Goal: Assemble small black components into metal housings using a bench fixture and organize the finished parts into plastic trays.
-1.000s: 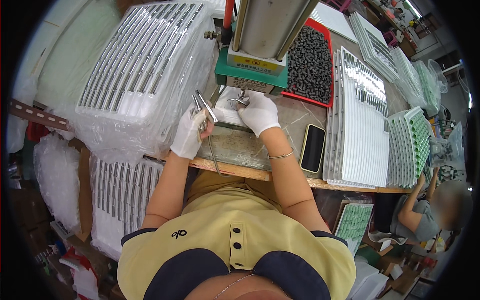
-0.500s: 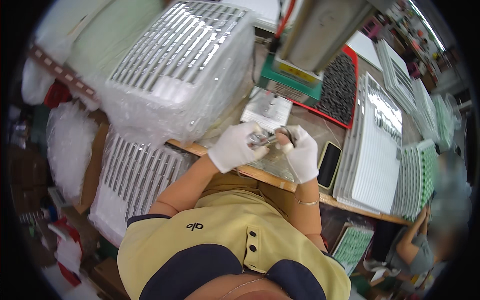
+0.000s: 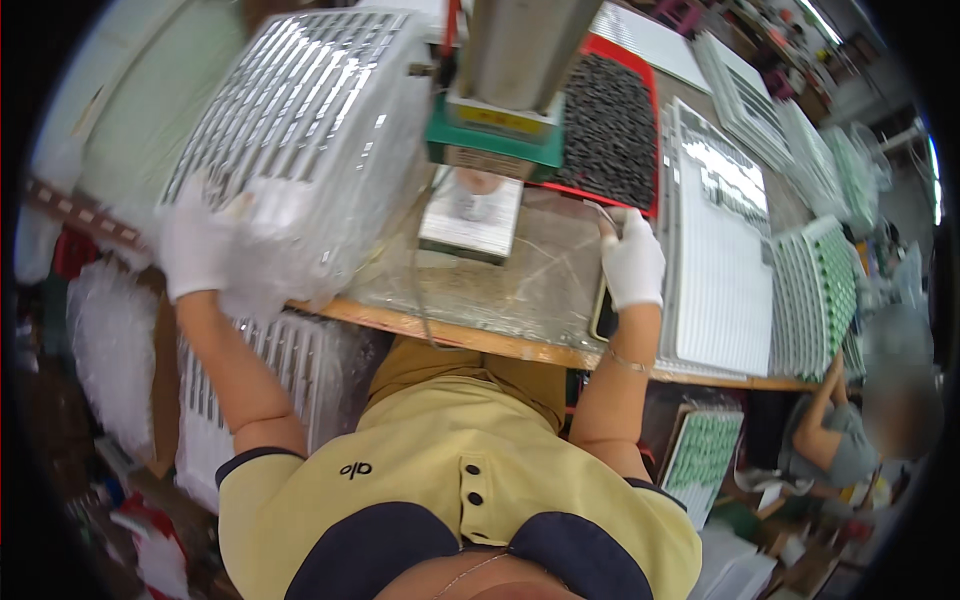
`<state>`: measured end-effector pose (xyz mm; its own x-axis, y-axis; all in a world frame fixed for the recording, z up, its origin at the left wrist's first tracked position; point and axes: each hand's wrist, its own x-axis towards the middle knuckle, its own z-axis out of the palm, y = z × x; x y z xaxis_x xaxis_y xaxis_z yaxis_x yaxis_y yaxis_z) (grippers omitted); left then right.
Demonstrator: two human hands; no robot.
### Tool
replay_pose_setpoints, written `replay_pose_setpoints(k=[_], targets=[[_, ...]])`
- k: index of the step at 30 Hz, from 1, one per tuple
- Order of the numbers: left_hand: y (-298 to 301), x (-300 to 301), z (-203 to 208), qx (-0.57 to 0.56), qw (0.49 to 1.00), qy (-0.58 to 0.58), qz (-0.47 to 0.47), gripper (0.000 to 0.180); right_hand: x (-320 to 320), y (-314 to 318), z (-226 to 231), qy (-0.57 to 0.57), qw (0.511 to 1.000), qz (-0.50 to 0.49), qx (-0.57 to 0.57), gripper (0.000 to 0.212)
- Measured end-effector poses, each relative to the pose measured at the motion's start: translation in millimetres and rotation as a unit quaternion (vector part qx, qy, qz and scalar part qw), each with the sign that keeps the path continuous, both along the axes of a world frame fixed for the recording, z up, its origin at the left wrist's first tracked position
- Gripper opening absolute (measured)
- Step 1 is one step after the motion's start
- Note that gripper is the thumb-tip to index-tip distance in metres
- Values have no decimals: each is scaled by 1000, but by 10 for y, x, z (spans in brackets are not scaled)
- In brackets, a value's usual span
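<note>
My left hand (image 3: 195,245), in a white glove, reaches over the near left part of a stack of slatted panels (image 3: 300,90) with shiny silver strips, wrapped in clear plastic. Its fingers are blurred, and whether anything is in them is unclear. My right hand (image 3: 633,265), also gloved, is closed at the near right corner of a red tray (image 3: 655,130) of small black pieces (image 3: 608,125). A thin silvery metal tool (image 3: 600,211) sticks out from its fingers. Between my hands, a metal block (image 3: 468,220) sits under the press (image 3: 495,140), which has a green base plate.
A phone (image 3: 603,315) lies partly under my right wrist. White slatted panels (image 3: 725,290) and a green-and-white rack (image 3: 820,290) stand to the right. The wooden table edge (image 3: 480,342) runs in front of me. A co-worker (image 3: 835,430) is at the far right.
My hands were together before the metal block, with a shiny metal piece at the left fingers. The left has moved to the wrapped panels, the right toward the red tray. The view has shifted.
</note>
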<state>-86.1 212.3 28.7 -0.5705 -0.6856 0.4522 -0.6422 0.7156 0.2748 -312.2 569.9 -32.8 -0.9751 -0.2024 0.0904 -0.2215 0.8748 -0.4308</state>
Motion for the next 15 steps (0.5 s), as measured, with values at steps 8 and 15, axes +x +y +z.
replay_pose_setpoints(k=[8, 15], targets=[[-591, 20, -358, 195, 978, -8, -75, 33, -771, -286, -360, 25, 997, 18, 69, 19], [340, 74, -265, 331, 887, 183, -265, 19, -1201, -373, -568, -34, 989, 52, 132, 20]])
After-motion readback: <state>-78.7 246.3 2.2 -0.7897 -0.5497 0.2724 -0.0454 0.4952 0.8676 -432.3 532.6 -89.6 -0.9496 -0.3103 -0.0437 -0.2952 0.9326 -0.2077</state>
